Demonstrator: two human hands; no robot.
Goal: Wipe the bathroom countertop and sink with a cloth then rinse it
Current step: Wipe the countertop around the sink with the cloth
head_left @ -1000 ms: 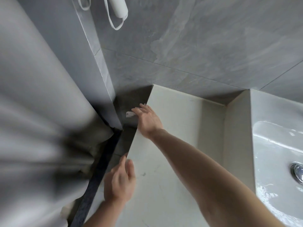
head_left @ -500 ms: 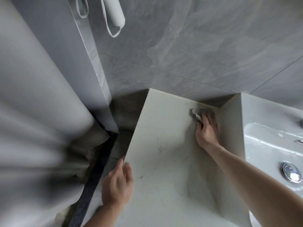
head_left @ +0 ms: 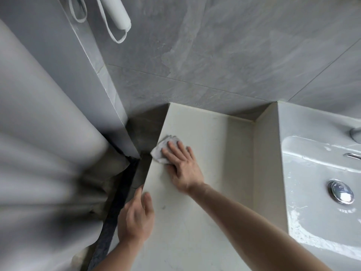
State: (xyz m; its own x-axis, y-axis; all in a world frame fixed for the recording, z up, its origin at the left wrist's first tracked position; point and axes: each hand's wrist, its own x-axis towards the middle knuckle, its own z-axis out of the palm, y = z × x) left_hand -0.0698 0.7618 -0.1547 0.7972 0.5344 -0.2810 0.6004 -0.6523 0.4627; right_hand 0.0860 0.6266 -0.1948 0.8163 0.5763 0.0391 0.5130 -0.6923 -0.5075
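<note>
A pale beige countertop (head_left: 211, 149) runs from the grey tiled wall toward me. On its left part lies a small whitish cloth (head_left: 160, 150), close to the left edge. My right hand (head_left: 182, 167) presses flat on the cloth with straight fingers, covering its right side. My left hand (head_left: 135, 218) rests on the counter's left edge nearer to me, thumb on top and the fingers over the side. The white sink (head_left: 320, 173) sits at the right, wet, with a chrome drain plug (head_left: 340, 191).
A grey shower curtain (head_left: 43, 153) hangs at the left beside a dark floor strip (head_left: 115, 210). A white handheld device with a loop cord (head_left: 117, 14) hangs on the tiled wall above. A chrome tap base (head_left: 356, 133) shows at the right border.
My right hand has swept the cloth from the counter's back right corner by the sink over to the left edge. My left hand has stayed on the counter's edge.
</note>
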